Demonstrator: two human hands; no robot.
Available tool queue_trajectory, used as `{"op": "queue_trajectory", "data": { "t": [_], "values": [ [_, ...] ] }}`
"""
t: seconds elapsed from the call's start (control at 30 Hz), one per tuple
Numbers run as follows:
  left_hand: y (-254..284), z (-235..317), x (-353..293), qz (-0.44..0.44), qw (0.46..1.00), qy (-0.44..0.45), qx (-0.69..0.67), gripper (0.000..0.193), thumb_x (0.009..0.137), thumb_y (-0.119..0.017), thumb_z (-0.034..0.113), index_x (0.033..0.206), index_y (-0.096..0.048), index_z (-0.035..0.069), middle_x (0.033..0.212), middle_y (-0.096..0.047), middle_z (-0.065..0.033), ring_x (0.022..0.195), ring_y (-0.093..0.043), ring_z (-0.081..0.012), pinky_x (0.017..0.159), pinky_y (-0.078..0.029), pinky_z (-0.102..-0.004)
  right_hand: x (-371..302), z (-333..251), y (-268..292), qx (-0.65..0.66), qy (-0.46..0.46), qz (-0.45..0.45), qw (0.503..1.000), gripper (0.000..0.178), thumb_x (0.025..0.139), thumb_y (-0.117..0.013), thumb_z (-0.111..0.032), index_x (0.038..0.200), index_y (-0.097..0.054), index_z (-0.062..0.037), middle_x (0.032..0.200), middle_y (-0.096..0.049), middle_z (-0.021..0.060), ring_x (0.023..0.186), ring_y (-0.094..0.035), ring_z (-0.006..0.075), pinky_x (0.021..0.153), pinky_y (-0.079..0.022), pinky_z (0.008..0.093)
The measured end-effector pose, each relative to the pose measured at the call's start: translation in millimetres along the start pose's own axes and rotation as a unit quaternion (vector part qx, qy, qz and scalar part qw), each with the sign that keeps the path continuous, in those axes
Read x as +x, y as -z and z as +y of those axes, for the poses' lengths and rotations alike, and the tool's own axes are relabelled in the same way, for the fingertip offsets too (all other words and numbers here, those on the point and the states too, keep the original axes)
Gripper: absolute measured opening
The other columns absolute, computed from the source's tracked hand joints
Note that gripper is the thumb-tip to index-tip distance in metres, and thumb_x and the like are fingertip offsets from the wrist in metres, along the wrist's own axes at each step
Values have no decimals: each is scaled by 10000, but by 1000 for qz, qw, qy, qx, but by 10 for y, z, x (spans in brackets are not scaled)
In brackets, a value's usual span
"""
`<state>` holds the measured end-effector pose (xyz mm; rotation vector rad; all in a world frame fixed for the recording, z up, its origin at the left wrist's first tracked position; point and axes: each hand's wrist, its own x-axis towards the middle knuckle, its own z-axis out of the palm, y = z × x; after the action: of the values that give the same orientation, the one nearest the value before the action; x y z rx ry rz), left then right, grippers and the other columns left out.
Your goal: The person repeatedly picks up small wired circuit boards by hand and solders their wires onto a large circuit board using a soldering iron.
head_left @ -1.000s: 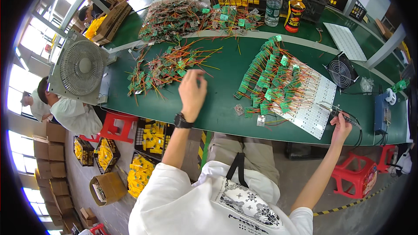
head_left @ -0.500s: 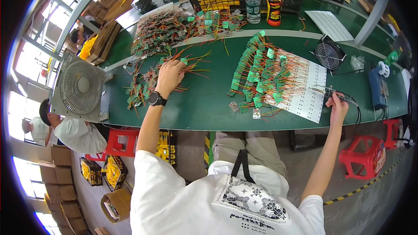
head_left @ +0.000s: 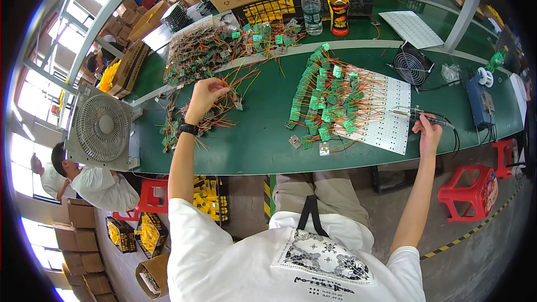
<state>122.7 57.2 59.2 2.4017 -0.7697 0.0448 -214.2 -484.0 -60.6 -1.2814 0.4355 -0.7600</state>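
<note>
My left hand (head_left: 206, 98) is at the loose pile of small wired circuit boards (head_left: 210, 120), left of the middle. Thumb and fingers pinch together on thin red and yellow wires; a small circuit board (head_left: 239, 104) lies close beside the fingertips. My right hand (head_left: 428, 133) grips a soldering iron (head_left: 417, 113) with black cables, its metal tip over a white perforated panel (head_left: 386, 126). Rows of green circuit boards (head_left: 319, 98) lie along the panel's left side, their wires running onto it.
A larger heap of wired boards (head_left: 196, 50) lies behind. Two bottles (head_left: 311, 11) stand at the back. A small black fan (head_left: 413, 66) and a blue box (head_left: 482, 103) with a white spool sit right, a big fan (head_left: 105, 126) left. Another person (head_left: 103, 187) sits beyond it.
My left hand has lifted slightly left and away from the pile, with wires now between its fingertips. The right hand keeps the soldering iron at the panel; the whole view has shifted a little.
</note>
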Motion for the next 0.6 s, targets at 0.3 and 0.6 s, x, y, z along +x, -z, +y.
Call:
{"op": "queue_trajectory", "data": {
  "t": [0.3, 0.6],
  "values": [
    [-336, -254, -8, 12, 999, 6, -48, 125, 771, -721, 54, 841, -644, -15, 770, -668, -67, 682, -595, -81, 660, -504, -264, 36, -33, -11, -8, 8, -3, 1000, 174, 885, -657, -109, 973, -621, 36, 709, -637, 85, 539, -595, 148, 508, -439, 241],
    [-304, -213, -11, -118, 973, 96, -176, 360, 831, -743, 115, 1079, -513, -12, 899, -627, -84, 787, -645, -147, 688, -559, -282, -46, -8, -24, -2, 19, -2, 1000, 173, 875, -665, -106, 964, -612, 33, 670, -625, 89, 511, -588, 152, 480, -434, 237]
  ]
}}
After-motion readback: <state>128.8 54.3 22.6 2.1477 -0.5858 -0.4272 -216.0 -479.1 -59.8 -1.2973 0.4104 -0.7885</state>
